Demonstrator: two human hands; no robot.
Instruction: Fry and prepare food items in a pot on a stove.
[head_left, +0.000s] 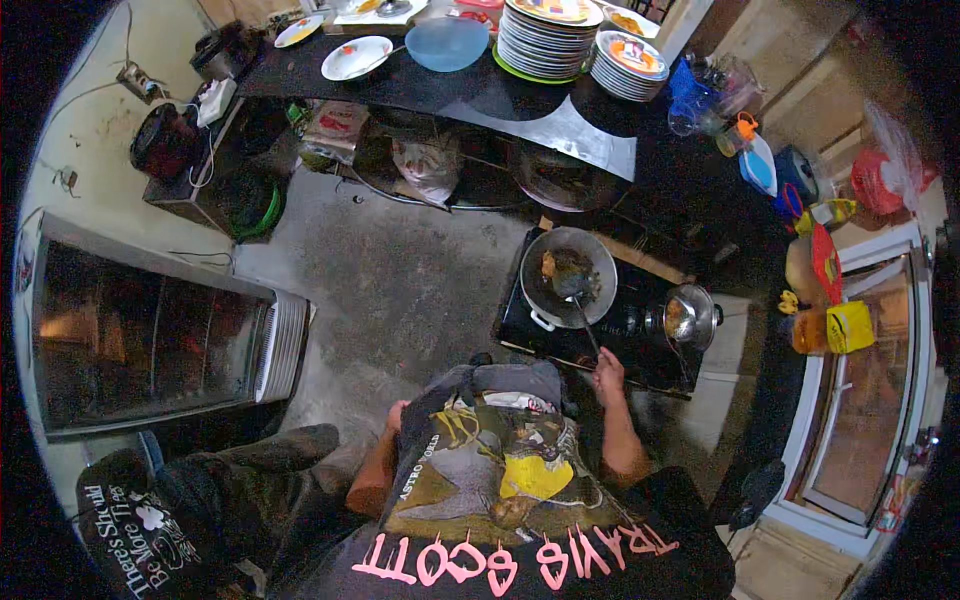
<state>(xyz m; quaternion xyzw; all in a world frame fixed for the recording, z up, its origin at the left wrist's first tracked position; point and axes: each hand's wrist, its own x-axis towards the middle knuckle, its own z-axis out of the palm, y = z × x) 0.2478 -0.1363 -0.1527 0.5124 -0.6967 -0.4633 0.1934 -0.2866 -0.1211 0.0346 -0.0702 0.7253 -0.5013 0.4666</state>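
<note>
My right hand (609, 369) is closed around the handle of a metal spatula (586, 321). The spatula's broad head rests in a large metal wok (531, 289) with a white side handle, among dark and orange-brown pieces of food (559, 264). The wok sits on the left side of a black gas stove (517, 330). On the stove's right side is a smaller metal pot or pan (690, 318). My left hand (397, 414) is beside the hem of my printed T-shirt; its fingers are partly hidden, so whether it holds the cloth is unclear.
Another person (210, 502) is close on my left. A black counter (360, 94) across the far side bears stacked plates (546, 41), a blue bowl (447, 45) and a white dish (355, 58). A glass-fronted cabinet (150, 322) stands at left, a framed window (862, 382) at right.
</note>
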